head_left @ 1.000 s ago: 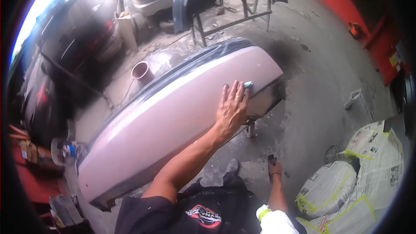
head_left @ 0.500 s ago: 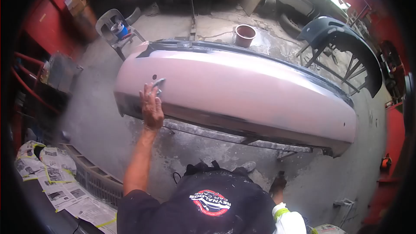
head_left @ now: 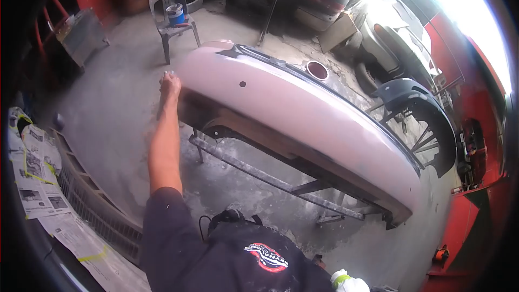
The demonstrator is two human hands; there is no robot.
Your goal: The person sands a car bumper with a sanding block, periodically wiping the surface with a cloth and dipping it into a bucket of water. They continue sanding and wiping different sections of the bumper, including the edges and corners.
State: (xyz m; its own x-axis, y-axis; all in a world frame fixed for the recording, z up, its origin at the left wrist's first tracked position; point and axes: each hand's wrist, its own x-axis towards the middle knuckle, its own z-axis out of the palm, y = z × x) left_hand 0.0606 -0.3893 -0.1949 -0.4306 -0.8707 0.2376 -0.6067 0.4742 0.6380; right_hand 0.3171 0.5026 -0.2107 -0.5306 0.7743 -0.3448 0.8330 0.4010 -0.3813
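Observation:
A pink-primed car bumper (head_left: 303, 105) lies on a metal stand (head_left: 254, 176) in front of me, with a small round hole near its left end. At that end, my left hand (head_left: 171, 84) is against the bumper's edge, its fingers bent and closed. The piece of sandpaper in it is mostly hidden by the fingers now. Of my right hand (head_left: 319, 260), only a small bit shows beside my dark shirt, so its fingers are hidden. A white item with a lime-green band (head_left: 346, 281) is close to it.
A grey plastic chair (head_left: 172, 32) holds a blue container (head_left: 175, 15). Behind the bumper is a reddish-brown bucket (head_left: 317, 70). To the right, a dark bumper (head_left: 432, 113) rests on another stand. Newspaper masking (head_left: 46, 184) covers a surface at left, beside a grey slatted panel (head_left: 92, 194). Cars stand behind.
My left hand has moved from the bumper's face near the hole out to its left end. My view has turned and shifted. The right hand has dropped mostly out of sight.

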